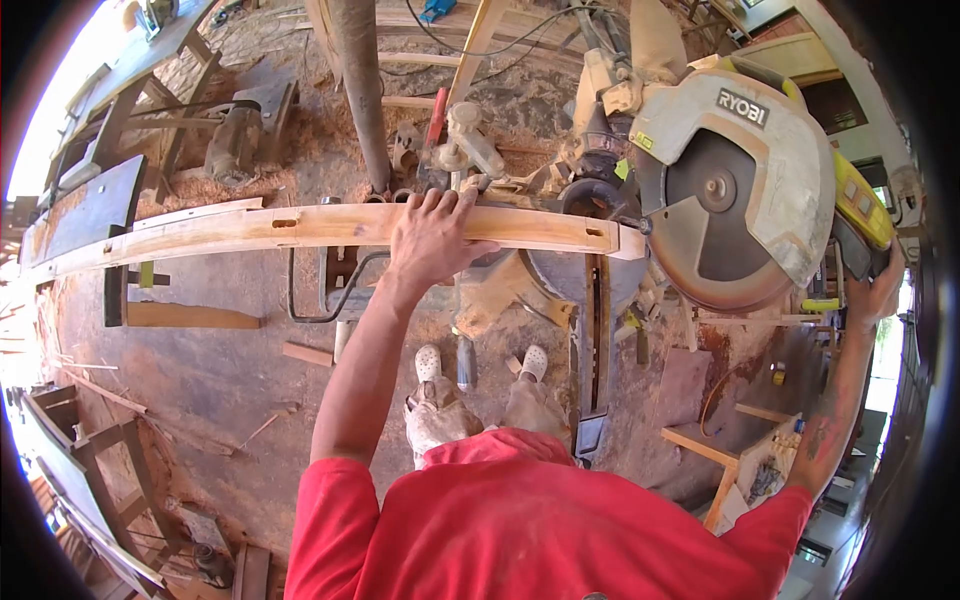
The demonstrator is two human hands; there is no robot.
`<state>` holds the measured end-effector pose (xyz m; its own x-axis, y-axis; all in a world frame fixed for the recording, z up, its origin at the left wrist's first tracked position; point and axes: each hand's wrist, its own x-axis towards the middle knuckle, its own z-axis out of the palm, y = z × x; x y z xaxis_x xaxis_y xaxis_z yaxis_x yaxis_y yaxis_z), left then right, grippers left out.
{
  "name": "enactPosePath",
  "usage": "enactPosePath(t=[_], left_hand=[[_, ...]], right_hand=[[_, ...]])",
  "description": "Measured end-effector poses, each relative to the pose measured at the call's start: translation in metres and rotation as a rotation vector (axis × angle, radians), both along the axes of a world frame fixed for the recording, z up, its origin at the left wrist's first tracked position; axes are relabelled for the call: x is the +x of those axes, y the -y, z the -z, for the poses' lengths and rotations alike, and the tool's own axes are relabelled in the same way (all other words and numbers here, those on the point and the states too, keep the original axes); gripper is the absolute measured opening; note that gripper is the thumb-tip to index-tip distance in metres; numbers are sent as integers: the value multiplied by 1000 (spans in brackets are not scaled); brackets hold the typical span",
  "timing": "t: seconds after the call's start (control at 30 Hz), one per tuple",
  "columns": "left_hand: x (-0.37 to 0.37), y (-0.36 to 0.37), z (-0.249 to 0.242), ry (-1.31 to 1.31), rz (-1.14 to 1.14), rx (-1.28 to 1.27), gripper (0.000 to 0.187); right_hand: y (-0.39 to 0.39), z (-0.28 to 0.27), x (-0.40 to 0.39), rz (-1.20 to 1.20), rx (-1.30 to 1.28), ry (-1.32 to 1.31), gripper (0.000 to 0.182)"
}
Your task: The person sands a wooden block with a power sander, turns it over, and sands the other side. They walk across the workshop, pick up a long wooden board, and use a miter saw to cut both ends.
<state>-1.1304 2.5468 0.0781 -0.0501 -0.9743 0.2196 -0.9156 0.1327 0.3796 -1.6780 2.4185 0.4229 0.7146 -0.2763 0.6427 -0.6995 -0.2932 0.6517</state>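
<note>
My left hand [432,238] holds down a long wooden board [340,226], its fingers over the far edge and its thumb pointing right. Several slots are cut into the board, and its right end lies beside the saw blade. My right hand [873,288] is wrapped round the handle of a Ryobi mitre saw [800,180], partly hidden by the handle. The round blade [725,185] and its guard are raised to the right of the board's end. Under the board, the slotted saw base [597,340] extends towards me.
Sawdust and offcuts cover the floor [200,370]. A wooden post [358,90] stands beyond the board. Workbenches [130,90] are at the far left, and a wooden frame [735,460] stands at the lower right. A black cable [480,50] crosses the back.
</note>
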Motion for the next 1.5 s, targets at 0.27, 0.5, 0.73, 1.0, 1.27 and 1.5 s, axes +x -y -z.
enactPosePath(t=[0.27,0.5,0.73,1.0,1.27,1.5], left_hand=[[-6,0,-1,59,-74,-2,86],[-17,-2,-13,76,-163,138,85],[47,-16,52,-188,-160,193,85],[29,-11,44,-151,-297,323,87],[-17,-5,-3,-84,-298,212,95],[-23,-4,-11,-79,-326,238,95]], right_hand=[[-13,15,26,-262,16,50,49],[65,114,0,-761,345,1606,50],[226,364,58,-470,971,1050,15],[211,477,164,-178,1391,735,17],[193,508,179,-113,1420,649,19],[202,499,151,-125,1375,630,21]])
